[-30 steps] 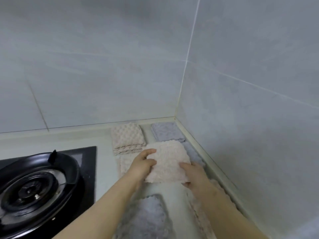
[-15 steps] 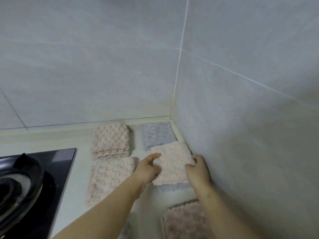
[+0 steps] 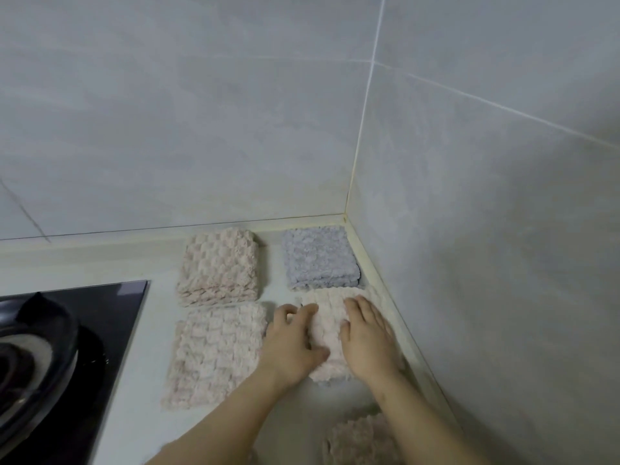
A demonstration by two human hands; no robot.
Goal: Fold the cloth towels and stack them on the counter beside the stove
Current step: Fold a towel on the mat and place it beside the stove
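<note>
Your stove (image 3: 67, 347) sits at the left, its black glass edge well apart from the towels. On the pale tabletop (image 3: 154, 273) between stove and corner lie four piles. At the back, a stack of folded pink towels (image 3: 218, 266) stands beside a stack of folded grey towels (image 3: 318, 260), which is tucked into the corner against the right wall (image 3: 469, 263). In front of the pink stack, a larger pink towel (image 3: 214, 354) lies flat, just beside your left wrist. A further pink towel (image 3: 362, 441) shows at the bottom edge, partly hidden by your right forearm.

The folded pink towel (image 3: 327, 333) you are handling lies just in front of the grey stack, close along the right wall's trim. Both hands rest on top of it, palms down. Your left hand (image 3: 292, 344) covers its left edge, fingers loosely extended and thumb spread toward the middle. Your right hand (image 3: 367, 337) lies flat on its right half, fingers straight and pointing toward the corner. Neither hand grips anything; both press on the cloth with the fingers spread out.
</note>
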